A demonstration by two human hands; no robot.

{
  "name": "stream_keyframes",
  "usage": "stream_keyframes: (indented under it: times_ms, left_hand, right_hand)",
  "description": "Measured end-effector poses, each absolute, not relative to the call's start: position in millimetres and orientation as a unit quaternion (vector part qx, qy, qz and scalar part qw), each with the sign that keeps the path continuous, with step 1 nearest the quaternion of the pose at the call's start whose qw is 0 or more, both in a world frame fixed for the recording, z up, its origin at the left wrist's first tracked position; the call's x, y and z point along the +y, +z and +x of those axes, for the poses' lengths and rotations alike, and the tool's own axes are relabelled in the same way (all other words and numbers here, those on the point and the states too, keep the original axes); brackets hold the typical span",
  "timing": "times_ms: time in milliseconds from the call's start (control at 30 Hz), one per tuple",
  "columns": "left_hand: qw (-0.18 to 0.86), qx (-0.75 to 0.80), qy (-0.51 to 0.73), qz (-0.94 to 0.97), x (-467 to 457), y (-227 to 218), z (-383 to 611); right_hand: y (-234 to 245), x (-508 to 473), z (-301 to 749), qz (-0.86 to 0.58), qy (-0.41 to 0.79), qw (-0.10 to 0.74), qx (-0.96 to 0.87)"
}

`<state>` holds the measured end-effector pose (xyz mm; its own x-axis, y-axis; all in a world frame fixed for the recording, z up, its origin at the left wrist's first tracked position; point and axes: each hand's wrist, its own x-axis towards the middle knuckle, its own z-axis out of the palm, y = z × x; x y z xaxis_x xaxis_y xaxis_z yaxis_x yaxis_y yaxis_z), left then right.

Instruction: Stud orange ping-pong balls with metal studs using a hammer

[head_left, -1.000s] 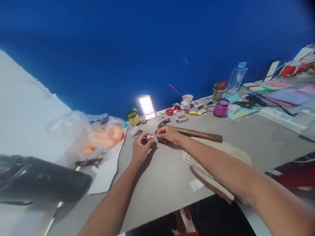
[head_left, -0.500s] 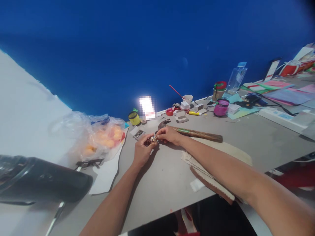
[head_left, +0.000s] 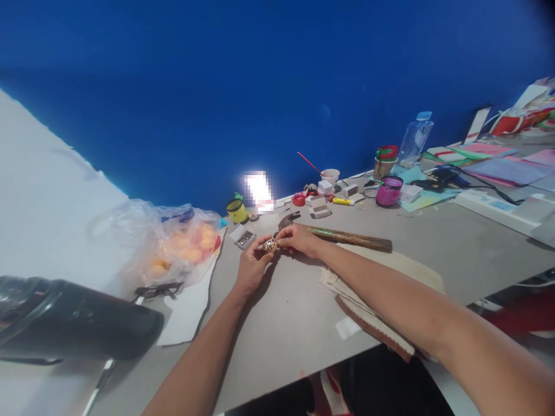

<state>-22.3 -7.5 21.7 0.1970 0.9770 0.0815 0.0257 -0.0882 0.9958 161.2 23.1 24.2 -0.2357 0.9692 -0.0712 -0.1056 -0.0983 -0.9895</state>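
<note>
- Grey tabletop [head_left: 281, 329], one, running under both my forearms.
- Dark glossy cylinder [head_left: 78, 315], one, lying at my left.
- White paper scrap [head_left: 348, 328], one, near the front edge.
- Cream cloth [head_left: 416, 271], one, with a brown-edged strip, lying partly beneath my right forearm.
- White sheet [head_left: 186, 318], one, left of my left forearm; dark-framed glasses [head_left: 159, 289] near its upper left.
- My left hand [head_left: 251, 266]: grasping, thumb and fingers closed around the ball.
- Shiny metallic ball [head_left: 270, 245], one, silver and gold in tone, raised in my left fingers between the two hands, in front of the hammer's head.
- My right hand [head_left: 300, 240]: fingertips drawn together at the ball's right side, seemingly touching it; whether they pinch something small, I cannot tell.
- Claw hammer [head_left: 353, 237], one, wooden handle with a green label, lying just beyond my right hand, head to the left.
- Small open box [head_left: 247, 239], one, holding small shiny pieces, just beyond my left hand.
- Clear plastic bag [head_left: 186, 237], one, with round orange items inside, at left.
- Open white carton [head_left: 319, 209], one, beyond the hammer; yellow tube [head_left: 342, 201] to its right.
- Yellow container [head_left: 236, 211], one, near the wall; magenta container [head_left: 389, 192], one, farther right.
- White cup [head_left: 330, 175], one, with a slender red stick leaning in it.
- Clear bottle [head_left: 415, 141], one, blue-capped.
- Blue wall [head_left: 173, 86], behind everything.
</note>
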Motion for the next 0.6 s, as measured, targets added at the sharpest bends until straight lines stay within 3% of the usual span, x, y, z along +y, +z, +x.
stream_keyframes:
  times_ms: [600]
  left_hand:
    - [0.576, 0.436, 0.456, 0.52, -8.4, 22.9, -22.8]
  right_hand:
    - [22.7, 22.3, 161.2, -0.426, 0.58, 0.435, -0.541]
